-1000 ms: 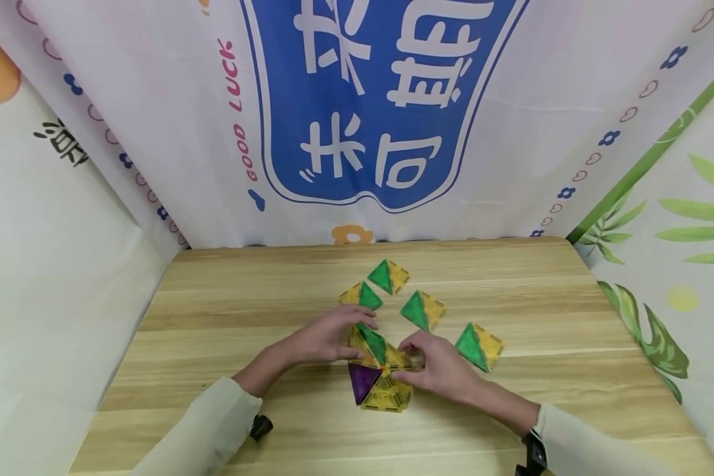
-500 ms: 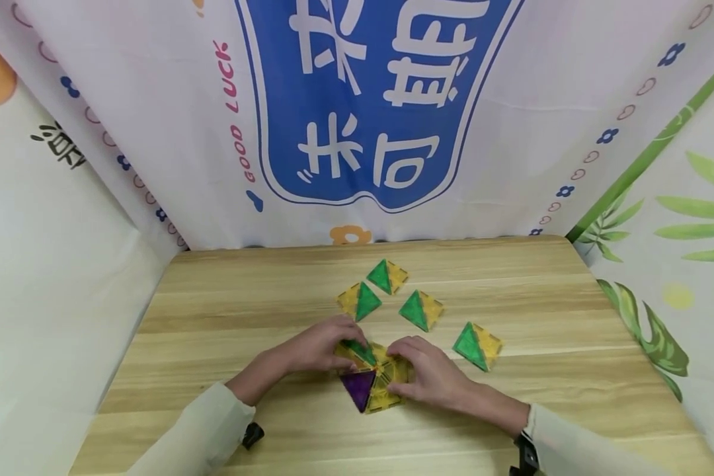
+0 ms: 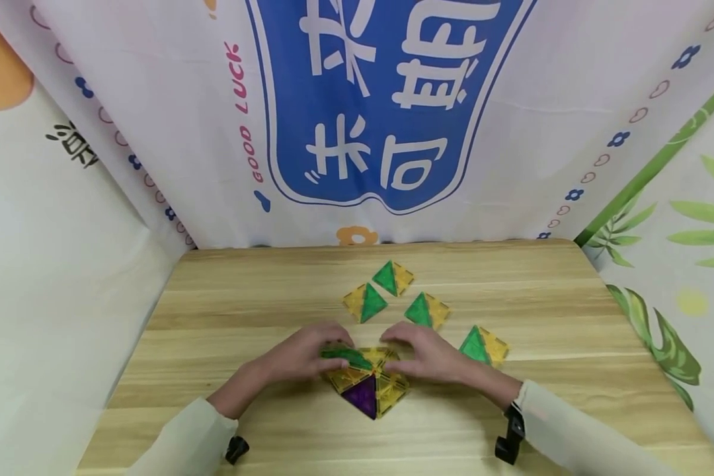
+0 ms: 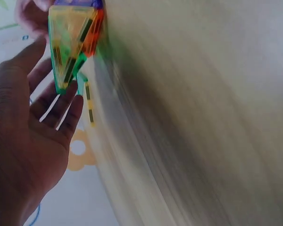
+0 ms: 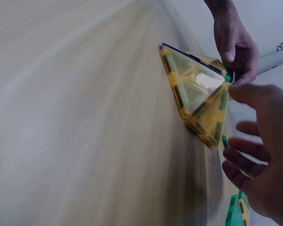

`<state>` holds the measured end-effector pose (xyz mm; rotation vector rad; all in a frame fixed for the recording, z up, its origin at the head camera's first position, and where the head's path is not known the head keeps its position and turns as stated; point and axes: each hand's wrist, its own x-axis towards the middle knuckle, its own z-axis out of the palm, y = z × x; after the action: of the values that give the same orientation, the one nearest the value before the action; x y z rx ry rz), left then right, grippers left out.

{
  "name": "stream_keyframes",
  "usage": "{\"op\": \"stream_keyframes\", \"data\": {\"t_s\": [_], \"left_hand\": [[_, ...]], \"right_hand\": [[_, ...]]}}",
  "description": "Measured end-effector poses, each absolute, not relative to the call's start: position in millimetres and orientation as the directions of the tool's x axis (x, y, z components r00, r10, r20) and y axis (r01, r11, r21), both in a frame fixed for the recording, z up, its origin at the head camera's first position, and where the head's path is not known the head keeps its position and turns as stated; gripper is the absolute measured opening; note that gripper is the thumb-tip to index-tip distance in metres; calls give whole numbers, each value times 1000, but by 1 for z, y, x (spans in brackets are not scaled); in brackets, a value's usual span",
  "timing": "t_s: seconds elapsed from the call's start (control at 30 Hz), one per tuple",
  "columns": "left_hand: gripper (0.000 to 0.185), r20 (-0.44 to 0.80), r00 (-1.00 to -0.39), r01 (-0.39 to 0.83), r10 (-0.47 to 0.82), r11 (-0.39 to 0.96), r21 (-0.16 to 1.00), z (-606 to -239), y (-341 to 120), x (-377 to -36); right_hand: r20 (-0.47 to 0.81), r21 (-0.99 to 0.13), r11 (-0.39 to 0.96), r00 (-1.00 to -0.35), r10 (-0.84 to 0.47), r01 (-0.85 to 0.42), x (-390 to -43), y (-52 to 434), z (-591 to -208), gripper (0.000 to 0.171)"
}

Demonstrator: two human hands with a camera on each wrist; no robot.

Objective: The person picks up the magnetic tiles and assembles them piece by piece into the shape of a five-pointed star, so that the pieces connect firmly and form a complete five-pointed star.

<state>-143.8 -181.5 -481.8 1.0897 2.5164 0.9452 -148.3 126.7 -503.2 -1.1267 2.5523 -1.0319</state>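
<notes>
A small raised cluster of magnetic triangle tiles (image 3: 365,383), yellow with one green and one purple face, stands on the wooden table (image 3: 226,317) between both hands. My left hand (image 3: 306,357) lies against its left side, and its nearly straight fingers (image 4: 61,106) touch the green tile's edge (image 4: 80,80). My right hand (image 3: 431,357) cups the right side. Its thumb (image 5: 247,92) touches the top corner of the yellow tiles (image 5: 198,96), while its loosely bent fingers (image 5: 240,155) sit just beyond the edge. The cluster's far faces are hidden.
Several flat green-and-yellow tile pairs lie behind the hands: one (image 3: 365,303), another (image 3: 393,277), a third (image 3: 427,311) and one further right (image 3: 482,345). Printed cloth walls (image 3: 387,119) enclose the table at the back and on both sides.
The tiles that lay flat have folded upward into a raised cluster. Both hands closed in around it and drew slightly nearer to me.
</notes>
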Motion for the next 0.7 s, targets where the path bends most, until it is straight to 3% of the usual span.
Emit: {"op": "stream_keyframes", "data": {"t_s": [0.1,0.27,0.47,0.7], "left_hand": [[32,57,-775,482,629,530,698,-483,-181,-154],[40,79,-868,391,490,578,717,-487,-178,-173],[47,31,-914,297,405,612,734,-491,-172,-188],[48,-32,-931,208,363,602,771,-496,-165,-197]], "right_hand": [[159,-669,521,-787,-597,-530,-162,122,-503,45],[181,-653,603,-867,-464,-459,-185,109,-505,43],[149,-648,668,-921,-359,-365,-203,90,-509,47],[141,-619,711,-938,-317,-333,-210,78,-510,52]]}}
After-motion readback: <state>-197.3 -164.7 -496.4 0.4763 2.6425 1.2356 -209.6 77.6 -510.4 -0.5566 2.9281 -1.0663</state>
